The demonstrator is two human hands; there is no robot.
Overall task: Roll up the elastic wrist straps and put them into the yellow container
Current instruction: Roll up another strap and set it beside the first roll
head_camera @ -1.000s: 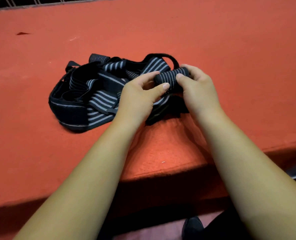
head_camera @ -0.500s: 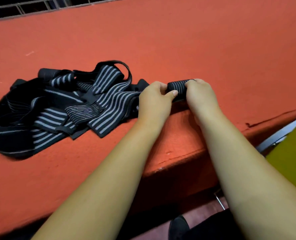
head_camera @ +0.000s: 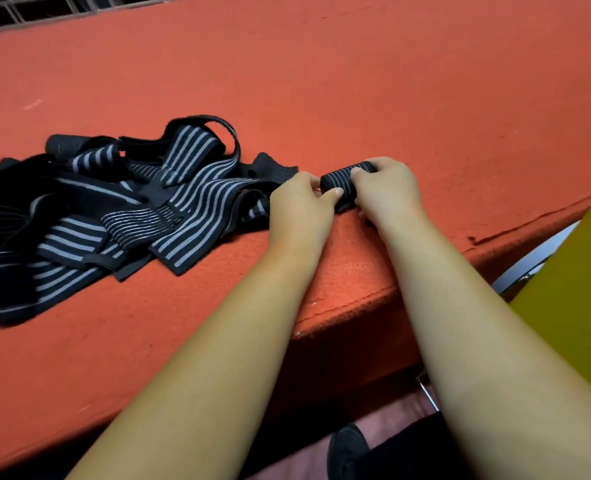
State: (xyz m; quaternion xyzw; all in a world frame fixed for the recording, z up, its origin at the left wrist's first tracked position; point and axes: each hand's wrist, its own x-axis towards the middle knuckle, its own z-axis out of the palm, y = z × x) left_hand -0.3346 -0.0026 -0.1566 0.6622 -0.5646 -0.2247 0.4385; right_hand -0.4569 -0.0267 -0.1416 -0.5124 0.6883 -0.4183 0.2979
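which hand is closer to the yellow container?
Right. The right hand grips the rolled strap on the side toward the yellow container; the left hand holds the roll's far side.

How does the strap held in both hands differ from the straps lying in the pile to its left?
The held strap is wound into a tight roll; the pile of straps lies loose and tangled. The left hand and right hand grip the roll, while nothing touches the pile. Both are black elastic with grey stripes, on the red surface.
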